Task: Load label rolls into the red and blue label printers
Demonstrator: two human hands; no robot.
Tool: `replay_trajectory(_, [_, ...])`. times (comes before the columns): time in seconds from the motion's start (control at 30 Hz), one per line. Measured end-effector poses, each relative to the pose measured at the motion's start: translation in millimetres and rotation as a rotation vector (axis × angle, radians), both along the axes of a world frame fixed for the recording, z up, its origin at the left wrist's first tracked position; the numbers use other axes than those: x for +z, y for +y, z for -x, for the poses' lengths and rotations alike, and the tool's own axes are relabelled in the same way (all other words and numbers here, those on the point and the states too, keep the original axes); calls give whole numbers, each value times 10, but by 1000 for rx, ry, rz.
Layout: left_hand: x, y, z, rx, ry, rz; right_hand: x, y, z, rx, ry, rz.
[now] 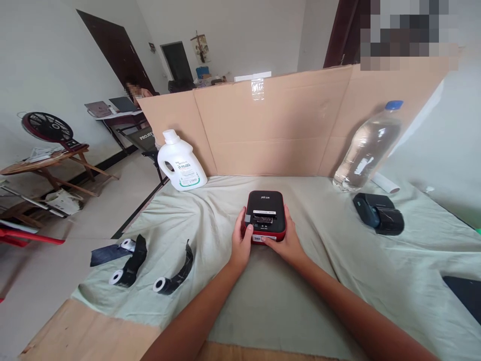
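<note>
A small black printer (266,203) with red sides lies in the middle of the cloth, a short slot and a white label strip on its top. My left hand (241,240) holds its left side, the thumb on the near left corner. On the opposite side my right hand (289,244) grips it, with the thumb across the white sticker on the front face. The fingers under and behind the printer are partly hidden. To the left lie two part-unrolled black rolls with white cores, one roll (130,265) farther left and another roll (175,281) nearer my left arm.
A white detergent bottle (182,163) stands back left, and a large clear bottle (368,150) with a blue cap back right. Behind them rises a cardboard screen (270,130). Black objects (379,213) lie on the right, and a dark flat thing (464,296) at the right edge.
</note>
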State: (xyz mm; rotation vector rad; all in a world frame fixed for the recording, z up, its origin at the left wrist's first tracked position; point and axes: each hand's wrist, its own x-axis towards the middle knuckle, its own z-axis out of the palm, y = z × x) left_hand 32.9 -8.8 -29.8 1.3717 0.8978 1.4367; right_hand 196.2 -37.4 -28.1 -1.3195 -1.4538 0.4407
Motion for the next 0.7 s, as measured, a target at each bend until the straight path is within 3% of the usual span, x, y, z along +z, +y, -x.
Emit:
replay_trajectory(0.3, [23,116,69,-89,-103,-68,-8,6,-44,7,-5,-92])
replay_trajectory(0.7, [42,214,147,-99,-19,-94,26,31,-82,23,-19,-109])
